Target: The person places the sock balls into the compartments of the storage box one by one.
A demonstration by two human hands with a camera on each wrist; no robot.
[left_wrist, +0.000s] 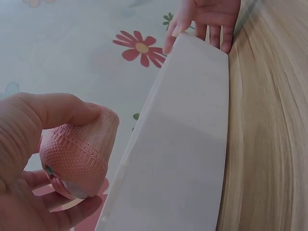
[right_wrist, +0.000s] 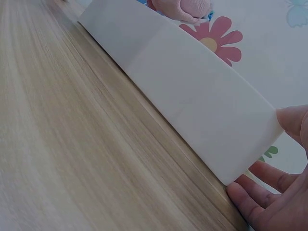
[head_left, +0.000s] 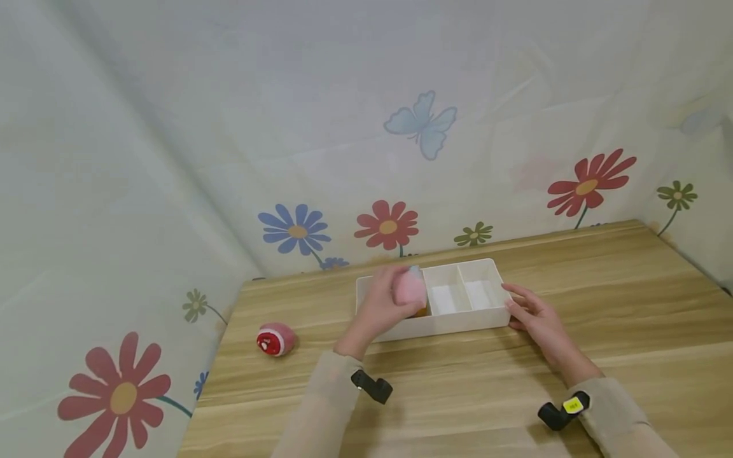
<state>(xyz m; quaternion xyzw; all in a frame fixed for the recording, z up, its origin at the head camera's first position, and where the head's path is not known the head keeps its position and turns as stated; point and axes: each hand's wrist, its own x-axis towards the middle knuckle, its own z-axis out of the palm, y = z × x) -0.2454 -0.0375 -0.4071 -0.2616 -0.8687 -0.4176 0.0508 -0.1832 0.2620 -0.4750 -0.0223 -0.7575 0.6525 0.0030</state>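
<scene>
Beige sleeves (head_left: pixel 321 407) come nearest, leading out over the wooden table (head_left: pixel 458 381). On the left a pink-and-red rolled bundle (head_left: pixel 276 339) sits on the tabletop, well apart from the white box (head_left: pixel 458 323) and, as I judge it, left to be put in. Next, my left hand (head_left: pixel 375 312) holds a pink knitted roll (head_left: pixel 410 287) between thumb and fingers, just above that box; I take it to be meant for there, not yet let go. Something orange (head_left: pixel 422 312) shows below it, too little to name. Rightward, two compartments (head_left: pixel 483 294) hold nothing, so the filling looks only partly done, though my hand hides the leftmost part. Last, my right hand (head_left: pixel 541 327) grips the box's right end, thumb at the rim, fingers lower down
</scene>
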